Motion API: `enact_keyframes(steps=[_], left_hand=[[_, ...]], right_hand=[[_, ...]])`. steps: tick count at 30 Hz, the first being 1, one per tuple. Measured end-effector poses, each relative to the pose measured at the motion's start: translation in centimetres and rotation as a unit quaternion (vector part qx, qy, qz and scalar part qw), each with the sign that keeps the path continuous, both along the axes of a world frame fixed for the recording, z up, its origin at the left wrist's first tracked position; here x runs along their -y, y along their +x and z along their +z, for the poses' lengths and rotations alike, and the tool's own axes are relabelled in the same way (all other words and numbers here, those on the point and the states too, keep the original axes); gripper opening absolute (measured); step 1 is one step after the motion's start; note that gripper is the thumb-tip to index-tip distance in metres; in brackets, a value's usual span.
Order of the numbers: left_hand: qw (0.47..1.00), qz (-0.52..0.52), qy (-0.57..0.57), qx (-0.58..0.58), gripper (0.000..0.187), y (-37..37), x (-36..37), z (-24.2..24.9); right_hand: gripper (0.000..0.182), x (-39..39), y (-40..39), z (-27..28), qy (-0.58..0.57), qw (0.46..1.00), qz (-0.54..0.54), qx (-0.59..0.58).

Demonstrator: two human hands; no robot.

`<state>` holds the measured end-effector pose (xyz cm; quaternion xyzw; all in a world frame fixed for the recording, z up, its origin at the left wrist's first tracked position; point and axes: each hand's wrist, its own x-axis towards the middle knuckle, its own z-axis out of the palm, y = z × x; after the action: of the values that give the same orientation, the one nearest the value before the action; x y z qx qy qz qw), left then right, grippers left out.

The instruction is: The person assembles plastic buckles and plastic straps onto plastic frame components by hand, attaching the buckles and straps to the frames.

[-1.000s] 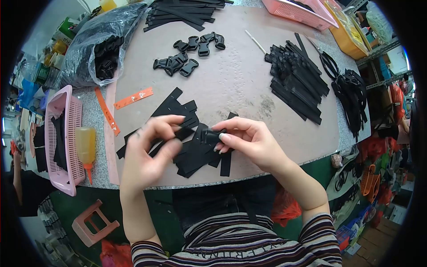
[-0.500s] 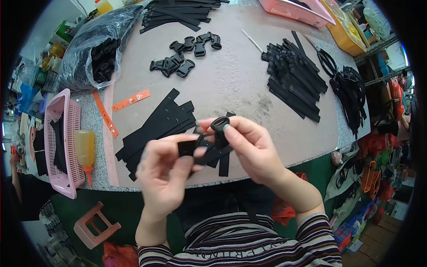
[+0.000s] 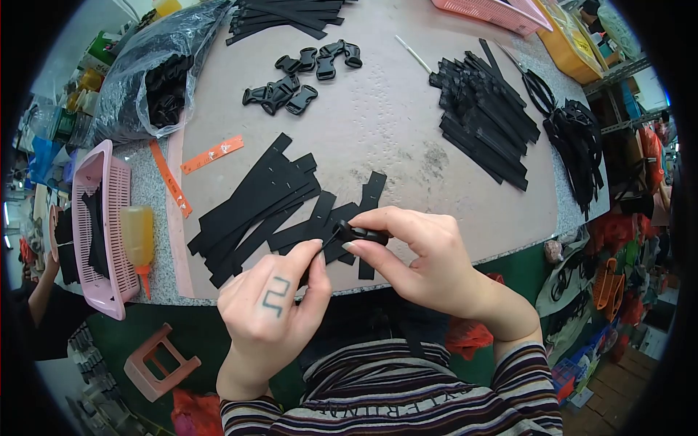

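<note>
Near the table's front edge, the right hand [image 3: 429, 261] pinches a small black plastic buckle [image 3: 361, 234] between thumb and fingertips, just above a fan of flat black webbing strips [image 3: 254, 200] lying on the worn pinkish table mat [image 3: 378, 123]. The left hand [image 3: 273, 301], with a mark inked on its back, is closed in a pinch beside the buckle; it seems to grip a strip end there, though its fingers hide this. Nothing stands between the hands and the strips below them.

Farther off, a loose cluster of black plastic buckles [image 3: 298, 76] lies at centre-left. A dense stack of black straps [image 3: 483, 116] sits far right, with black scissors [image 3: 534, 87] just beside it. A crinkled clear plastic bag [image 3: 156, 73] at far left holds more black parts. A pink slotted plastic basket [image 3: 102, 225] at left holds dark pieces, with a yellow squeeze bottle [image 3: 138, 240] lying next to it. Two orange strips [image 3: 193, 163] lie near the bag.
</note>
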<state>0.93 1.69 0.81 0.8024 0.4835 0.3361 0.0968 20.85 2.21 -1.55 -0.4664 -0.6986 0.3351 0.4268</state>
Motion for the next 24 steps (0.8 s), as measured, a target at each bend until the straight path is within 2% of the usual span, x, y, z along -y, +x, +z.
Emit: enact_keyframes(steps=[5, 11, 18, 24], left_hand=[[1.000, -0.001, -0.011, 0.002, 0.021, 0.08, 0.08, 0.35], [0.999, -0.009, -0.033, 0.029, 0.020, 0.07, -0.15, 0.47], [0.999, -0.006, -0.014, 0.037, 0.022, 0.15, -0.42, -0.27], [0.997, -0.010, -0.068, 0.027, 0.022, 0.26, -0.32, -0.12]], right_hand=[[0.022, 0.37, -0.54, -0.36, 0.089, 0.995, -0.010, 0.048], [0.023, 0.71, -0.76, -0.27, 0.116, 0.991, -0.008, 0.065], [0.022, 0.75, -0.72, -0.19, 0.106, 0.992, 0.011, 0.073], [0.021, 0.66, -0.64, -0.21, 0.095, 0.993, 0.017, 0.064]])
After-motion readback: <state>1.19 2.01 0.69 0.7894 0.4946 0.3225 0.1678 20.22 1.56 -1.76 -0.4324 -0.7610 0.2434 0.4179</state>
